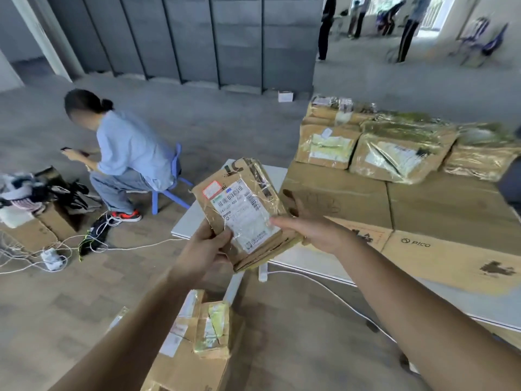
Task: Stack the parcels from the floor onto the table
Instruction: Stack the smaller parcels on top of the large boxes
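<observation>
From the head view, I am holding one taped brown parcel (245, 210) in the air between both hands, its white shipping label facing up at me. My left hand (205, 246) is gripping its near lower corner, thumb on top and the other fingers (210, 228) curled underneath. My right hand (313, 232) is clamping the opposite edge, thumb pressing down beside the label; how the rest of that hand is lying under the parcel I cannot tell.

The parcel is hanging just over the near left corner of the white tabletop (194, 218), touching nothing but my hands. Most of the tabletop is lying under flattened cardboard (451, 204), and the stacked parcels (394, 153) are sitting along its far side, well apart from the one I am carrying. More floor parcels (197, 340) are waiting below my left forearm, beside the table leg.

I am judging this as the carry step: one parcel is lifted and not yet set down. Next I am going to need to reach forward and to the right, across the cardboard, and lay it flat on or against the existing stack, keeping it level so it is not sliding off the glossy tape. After that, the floor pile is calling for more trips.

A seated person (129, 153) is facing away at the left, near loose white cables (42, 249).
</observation>
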A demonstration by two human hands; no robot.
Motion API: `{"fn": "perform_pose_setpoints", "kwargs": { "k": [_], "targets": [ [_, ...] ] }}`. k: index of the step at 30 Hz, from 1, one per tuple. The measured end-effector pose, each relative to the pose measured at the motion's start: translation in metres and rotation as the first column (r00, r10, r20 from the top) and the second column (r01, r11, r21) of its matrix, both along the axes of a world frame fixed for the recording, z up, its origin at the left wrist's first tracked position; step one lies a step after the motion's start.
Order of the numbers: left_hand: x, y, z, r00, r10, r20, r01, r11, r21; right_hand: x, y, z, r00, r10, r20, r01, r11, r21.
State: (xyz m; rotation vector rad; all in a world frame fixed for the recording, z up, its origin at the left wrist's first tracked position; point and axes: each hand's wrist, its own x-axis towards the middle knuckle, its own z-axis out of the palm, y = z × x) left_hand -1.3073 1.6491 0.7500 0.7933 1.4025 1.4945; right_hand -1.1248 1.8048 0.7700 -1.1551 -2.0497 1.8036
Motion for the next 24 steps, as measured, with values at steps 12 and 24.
{"fn": "perform_pose_setpoints", "kwargs": {
  "k": [12, 24],
  "targets": [
    [0.046, 0.081, 0.040, 0.977, -0.058, -0.205, -0.013, 0.945, -0.328, 0.070, 0.073, 0.057, 0.995, -0.081, 0.067, 0.054, 0.943, 0.329],
    [0.018, 0.230, 0.060, 0.956, -0.062, -0.287, -0.002, 0.976, -0.219, 0.079, 0.182, 0.079, 0.825, -0.246, 0.508, -0.202, 0.711, 0.673]
  ]
}}
